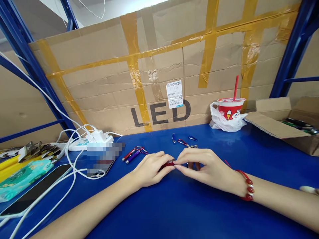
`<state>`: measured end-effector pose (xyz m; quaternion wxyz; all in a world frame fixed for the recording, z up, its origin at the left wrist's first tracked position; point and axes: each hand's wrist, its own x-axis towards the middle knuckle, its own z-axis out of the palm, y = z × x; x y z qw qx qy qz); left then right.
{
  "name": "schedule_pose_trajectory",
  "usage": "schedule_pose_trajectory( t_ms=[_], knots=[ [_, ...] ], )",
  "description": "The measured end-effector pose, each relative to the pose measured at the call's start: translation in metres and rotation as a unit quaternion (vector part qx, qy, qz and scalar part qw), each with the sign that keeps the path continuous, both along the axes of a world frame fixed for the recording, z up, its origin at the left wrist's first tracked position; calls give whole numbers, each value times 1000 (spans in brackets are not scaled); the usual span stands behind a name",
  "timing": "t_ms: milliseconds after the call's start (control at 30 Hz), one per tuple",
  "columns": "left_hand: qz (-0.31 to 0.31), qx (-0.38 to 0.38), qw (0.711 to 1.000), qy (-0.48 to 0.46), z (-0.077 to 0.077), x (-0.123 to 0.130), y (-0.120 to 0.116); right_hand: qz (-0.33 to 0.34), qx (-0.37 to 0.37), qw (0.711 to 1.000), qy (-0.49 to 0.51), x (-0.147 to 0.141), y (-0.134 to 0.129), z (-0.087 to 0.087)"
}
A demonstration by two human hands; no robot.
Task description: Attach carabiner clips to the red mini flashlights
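Near the middle of the blue table, my left hand (149,168) is closed around a small red cylinder (169,162) with a pale label. My right hand (203,166) meets it from the right, thumb and forefinger pinched at the cylinder's end. Whether those fingertips hold a separate small part is hidden. Behind my left hand lie a red penlight (128,155) and a purple penlight (133,157), each with a carabiner. Beyond my right hand are a short blue cylinder (173,138), a red carabiner (181,142), a blue carabiner (192,138) and small metal pieces (193,146).
A red cup (228,111) in a plastic bag stands at the back right, beside an open cardboard box (276,127). At left are a power strip (97,139), white cables, a phone (37,189) and a teal packet (25,176). A large cardboard sheet (107,89) stands behind.
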<state>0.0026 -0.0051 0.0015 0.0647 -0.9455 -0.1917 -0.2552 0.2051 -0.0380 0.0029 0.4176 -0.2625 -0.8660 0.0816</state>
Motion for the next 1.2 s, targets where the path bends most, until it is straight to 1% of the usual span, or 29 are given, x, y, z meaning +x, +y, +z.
schedule_pose_trajectory(
  t_ms=[133,200,267,367,400,467,533,633,733,833,933,1033,1133,1200],
  knots=[
    [0,-15,1000,-9,1,0,0,-19,-35,999,0,-1,-2,4],
    [1,-23,1000,-17,1,0,-1,-57,-39,998,15,1,0,8],
    [3,-34,999,-24,2,0,-1,-115,-29,993,18,6,5,13],
    [6,-45,999,-22,2,-1,-2,-201,0,978,-48,20,17,19],
    [8,-46,999,-20,2,-1,-2,-223,-2,971,-85,25,21,21],
    [13,-48,999,-14,1,-2,-2,-256,-36,952,-161,34,28,24],
    [17,-50,999,-14,1,-2,-2,-258,-97,935,-224,41,32,26],
    [18,-52,998,-12,2,-1,-2,-213,-180,922,-268,46,35,26],
    [20,-53,998,-11,3,0,-2,-170,-210,922,-277,45,36,25],
    [21,-46,999,-15,4,0,-2,-170,-188,926,-281,40,36,23],
    [19,-38,999,-23,4,-1,-3,-190,-124,931,-285,34,34,18],
    [23,-39,999,-21,3,0,-2,-204,-72,930,-298,28,33,13],
    [30,-44,999,-9,2,0,-1,-216,-56,927,-301,25,31,9],
    [31,-55,998,7,1,0,-1,-216,-56,931,-288,23,30,9]
  ],
)
